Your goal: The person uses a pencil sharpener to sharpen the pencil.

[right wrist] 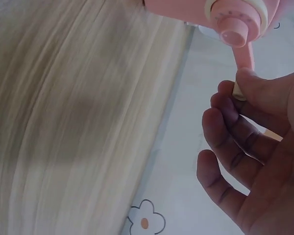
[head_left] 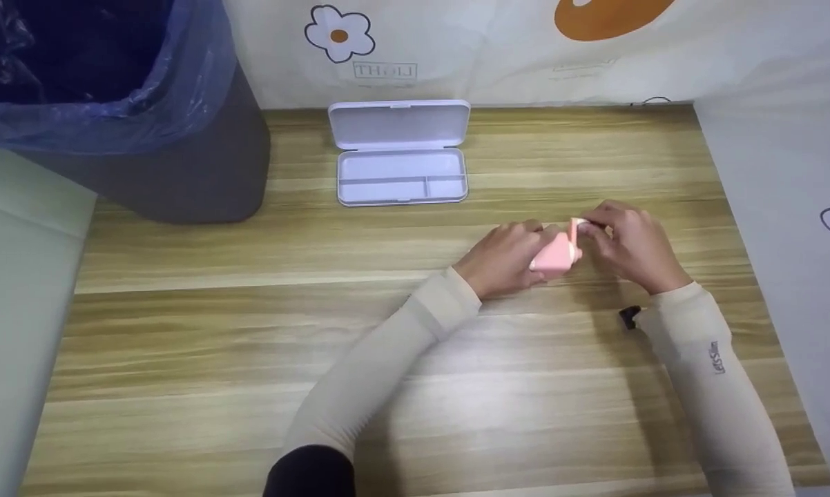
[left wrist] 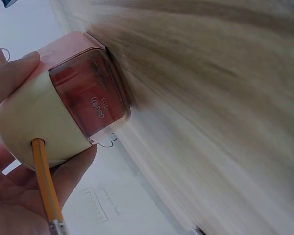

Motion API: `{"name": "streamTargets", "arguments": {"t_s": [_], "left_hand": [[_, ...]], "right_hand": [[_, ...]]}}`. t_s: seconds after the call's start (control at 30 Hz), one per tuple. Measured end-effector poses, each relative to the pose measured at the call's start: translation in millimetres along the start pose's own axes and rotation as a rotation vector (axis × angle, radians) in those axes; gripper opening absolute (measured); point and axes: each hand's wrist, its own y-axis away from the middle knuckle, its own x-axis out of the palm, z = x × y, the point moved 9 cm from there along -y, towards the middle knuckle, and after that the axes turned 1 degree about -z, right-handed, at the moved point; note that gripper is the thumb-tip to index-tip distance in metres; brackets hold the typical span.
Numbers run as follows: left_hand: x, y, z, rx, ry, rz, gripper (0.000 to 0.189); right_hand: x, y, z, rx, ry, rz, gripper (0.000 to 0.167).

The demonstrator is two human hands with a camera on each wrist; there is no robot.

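Observation:
My left hand (head_left: 505, 259) grips a pink and cream pencil sharpener (head_left: 552, 257) over the right half of the table. In the left wrist view, its see-through shavings drawer (left wrist: 90, 95) looks dark red, and a yellow pencil (left wrist: 46, 181) is stuck into the hole in its cream face. My right hand (head_left: 639, 245) pinches the pale knob of the crank handle (right wrist: 244, 58) between thumb and forefinger, with the other fingers loosely bent. The crank arm stands up from the sharpener in the head view. The pencil's tip is hidden inside the sharpener.
A lilac pencil case (head_left: 401, 193) lies with its lid up at the back of the wood-grain table (head_left: 249, 345). To the left stands a grey bin (head_left: 201, 179) lined with a blue bag. A patterned sheet (head_left: 498, 55) borders the back.

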Motion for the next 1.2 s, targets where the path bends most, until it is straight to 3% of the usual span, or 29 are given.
{"name": "streamTargets", "arguments": {"t_s": [0.2,0.43,0.63,0.9,1.2], "left_hand": [[-1.8,-0.5,-0.6,0.007,-0.035,0.003,0.058],[-2.0,-0.5,-1.2,0.015,-0.018,-0.007,0.058],[-1.7,0.8,0.2,0.008,0.000,-0.019,0.058],[0.5,0.2,0.6,-0.012,0.005,-0.003,0.059],[0.4,0.1,1.3,-0.021,-0.004,-0.007,0.056]], "right_hand": [[22,-2.2,-8,0.012,0.006,0.090,0.011],[23,1.3,-11,0.007,-0.015,0.062,0.011],[31,6.0,-12,0.010,0.003,0.094,0.017],[37,19.0,-8,-0.025,0.026,0.093,0.012],[38,28.7,-1,-0.053,0.015,0.083,0.020]]}}
